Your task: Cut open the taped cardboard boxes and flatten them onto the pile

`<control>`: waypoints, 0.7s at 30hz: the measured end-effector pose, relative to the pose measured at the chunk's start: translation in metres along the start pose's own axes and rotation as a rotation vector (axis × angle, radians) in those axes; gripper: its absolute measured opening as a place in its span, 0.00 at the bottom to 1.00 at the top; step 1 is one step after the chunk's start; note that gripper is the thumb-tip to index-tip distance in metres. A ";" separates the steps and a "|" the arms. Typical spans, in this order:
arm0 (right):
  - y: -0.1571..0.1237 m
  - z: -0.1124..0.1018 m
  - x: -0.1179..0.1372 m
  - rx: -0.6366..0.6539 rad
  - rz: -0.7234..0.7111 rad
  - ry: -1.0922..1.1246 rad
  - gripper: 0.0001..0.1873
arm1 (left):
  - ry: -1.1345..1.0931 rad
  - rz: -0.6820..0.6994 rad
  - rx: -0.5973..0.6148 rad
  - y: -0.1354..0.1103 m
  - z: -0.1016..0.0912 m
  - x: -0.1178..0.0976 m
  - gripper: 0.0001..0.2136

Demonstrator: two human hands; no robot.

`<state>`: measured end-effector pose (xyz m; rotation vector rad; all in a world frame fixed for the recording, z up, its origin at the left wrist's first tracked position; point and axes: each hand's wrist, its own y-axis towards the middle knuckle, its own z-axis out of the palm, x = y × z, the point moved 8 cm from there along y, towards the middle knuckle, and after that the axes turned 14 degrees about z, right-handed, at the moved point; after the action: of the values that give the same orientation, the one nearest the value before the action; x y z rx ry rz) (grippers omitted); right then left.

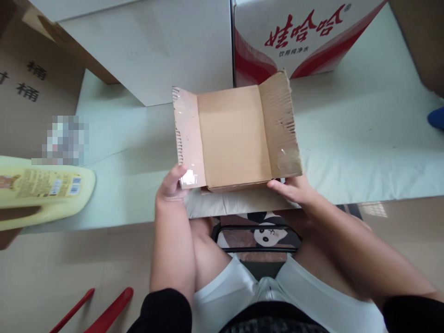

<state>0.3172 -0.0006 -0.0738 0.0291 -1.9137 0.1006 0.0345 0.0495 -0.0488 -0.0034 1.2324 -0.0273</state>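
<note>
A small brown cardboard box [234,136] is tilted toward me above the near edge of the table, its two side flaps spread outward. Clear tape shines on the left flap, and the right flap has a torn, ridged surface. My left hand [173,182] grips the box at the lower left, the thumb beside the left flap's corner. At the lower right, my right hand [291,187] supports it from below and behind, thumb at the front edge. Most fingers of both hands are hidden behind the cardboard.
The table has a pale green cover [357,138]. A large white box [156,51] and a red-and-white water carton [287,41] stand behind. A yellow bottle [48,192] lies left, near a brown carton [21,106]. Something blue [436,118] shows at the right edge.
</note>
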 end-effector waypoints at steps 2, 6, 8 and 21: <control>0.002 0.001 -0.002 -0.010 0.062 0.001 0.32 | -0.002 -0.024 -0.043 0.002 -0.003 0.008 0.25; 0.003 -0.002 -0.007 -0.060 0.171 0.071 0.29 | -0.039 0.006 -0.168 0.012 -0.018 0.019 0.19; 0.002 -0.008 -0.010 -0.139 0.181 0.152 0.30 | -0.061 -0.087 -0.144 0.011 -0.022 0.027 0.18; 0.005 -0.014 -0.026 -0.294 0.266 0.308 0.33 | -0.018 -0.222 0.427 -0.009 0.022 0.017 0.39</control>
<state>0.3387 0.0046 -0.0940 -0.4175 -1.5988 0.0007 0.0611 0.0395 -0.0575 0.2306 1.1838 -0.4813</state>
